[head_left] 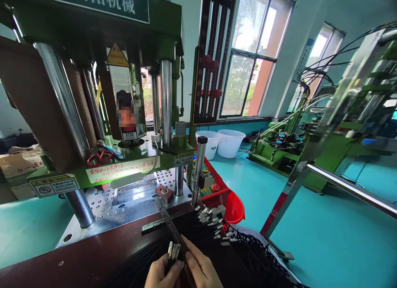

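Hands (pixel 182 269) pinch connectors (pixel 173 250) below sign (pixel 105 4) reading 贵阳机械.

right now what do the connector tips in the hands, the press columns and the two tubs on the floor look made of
Connector tips: bright metal, going by the silvery glint, on black, probably plastic-sheathed cables. Press columns: polished steel, mirror-like highlights. Tubs: likely plastic, matte white, thin rolled rims.

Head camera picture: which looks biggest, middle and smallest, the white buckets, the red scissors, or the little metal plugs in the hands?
Largest to smallest, as they look:
1. White buckets
2. Red scissors
3. Metal plugs, pinched by the left hand and right hand

The buckets stand farther away, so they are truly even bigger.
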The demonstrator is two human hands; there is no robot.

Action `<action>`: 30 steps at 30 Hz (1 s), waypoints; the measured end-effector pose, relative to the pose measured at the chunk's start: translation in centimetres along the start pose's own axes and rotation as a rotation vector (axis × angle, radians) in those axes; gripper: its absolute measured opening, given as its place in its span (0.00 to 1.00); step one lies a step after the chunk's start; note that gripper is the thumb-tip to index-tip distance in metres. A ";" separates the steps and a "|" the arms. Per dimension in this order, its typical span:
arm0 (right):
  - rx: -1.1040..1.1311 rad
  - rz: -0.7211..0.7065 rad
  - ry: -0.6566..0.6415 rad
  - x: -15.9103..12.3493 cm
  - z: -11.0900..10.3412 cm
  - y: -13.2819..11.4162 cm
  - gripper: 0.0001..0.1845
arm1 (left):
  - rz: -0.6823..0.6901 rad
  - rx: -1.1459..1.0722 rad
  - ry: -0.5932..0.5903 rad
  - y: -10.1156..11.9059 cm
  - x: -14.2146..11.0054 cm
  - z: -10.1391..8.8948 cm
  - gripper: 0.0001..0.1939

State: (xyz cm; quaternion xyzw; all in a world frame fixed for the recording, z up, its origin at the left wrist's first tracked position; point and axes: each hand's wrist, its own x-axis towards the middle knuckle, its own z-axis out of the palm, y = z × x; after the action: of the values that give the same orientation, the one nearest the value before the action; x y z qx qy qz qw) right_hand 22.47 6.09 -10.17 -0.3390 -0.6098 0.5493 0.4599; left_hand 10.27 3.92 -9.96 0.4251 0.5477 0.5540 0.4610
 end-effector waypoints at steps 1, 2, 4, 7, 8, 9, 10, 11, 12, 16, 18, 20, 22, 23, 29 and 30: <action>0.035 0.015 -0.007 0.0 -0.1 -0.2 0.29 | -0.012 -0.008 0.007 0.0 0.1 -0.5 0.25; 0.083 0.039 -0.002 -0.1 -0.1 -0.4 0.28 | -0.034 -0.031 0.027 0.0 0.3 -1.0 0.25; 0.209 0.133 0.062 -0.1 -0.2 -0.9 0.27 | -0.074 -0.122 0.080 0.1 0.6 -1.9 0.24; 0.368 0.264 0.208 -0.3 0.0 -1.5 0.28 | -0.038 -0.234 0.127 -0.1 0.9 -2.2 0.23; 0.393 0.296 0.248 -0.4 0.1 -1.6 0.28 | -0.005 -0.239 0.116 -0.4 1.0 -2.0 0.23; 0.406 0.317 0.273 -0.4 0.3 -1.8 0.28 | 0.023 -0.224 0.099 -0.7 1.1 -1.6 0.22; 0.403 0.331 0.286 -0.4 0.4 -2.0 0.29 | 0.048 -0.195 0.081 -1.0 1.1 -1.2 0.21; 0.393 0.345 0.288 -0.5 0.5 -2.2 0.30 | 0.064 -0.164 0.060 -1.4 1.1 -0.9 0.21; 0.382 0.356 0.286 -0.5 0.6 -2.5 0.31 | 0.069 -0.140 0.041 -1.7 1.2 -0.6 0.21; 0.367 0.333 0.221 -0.5 0.6 -3.0 0.31 | 0.016 -0.133 0.001 -2.5 1.3 -0.4 0.22; 0.339 0.296 0.164 -0.4 0.4 -2.9 0.31 | -0.005 -0.156 -0.005 -2.7 1.4 -0.7 0.23; 0.257 0.266 0.090 -0.3 0.1 -2.6 0.31 | -0.017 -0.155 -0.003 -2.8 1.4 -1.0 0.25; 0.175 0.233 0.021 -0.1 -0.2 -2.1 0.31 | -0.003 -0.091 0.019 -2.7 1.4 -1.1 0.26; 0.138 0.205 0.000 0.0 -0.2 -1.7 0.30 | 0.008 -0.043 0.035 -2.5 1.3 -1.2 0.27; 0.001 -0.006 0.018 0.1 0.3 -0.2 0.29 | 0.040 0.124 0.102 -1.2 0.8 -1.1 0.29; 0.010 0.006 -0.002 0.1 0.2 -0.3 0.28 | 0.037 0.108 0.101 -1.1 0.8 -1.2 0.29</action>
State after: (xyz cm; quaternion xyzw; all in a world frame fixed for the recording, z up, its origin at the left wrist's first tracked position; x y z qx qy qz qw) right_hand 22.25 6.01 -9.84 -0.3379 -0.6066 0.5539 0.4593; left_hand 9.00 4.38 -11.11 0.4310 0.5911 0.5529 0.3989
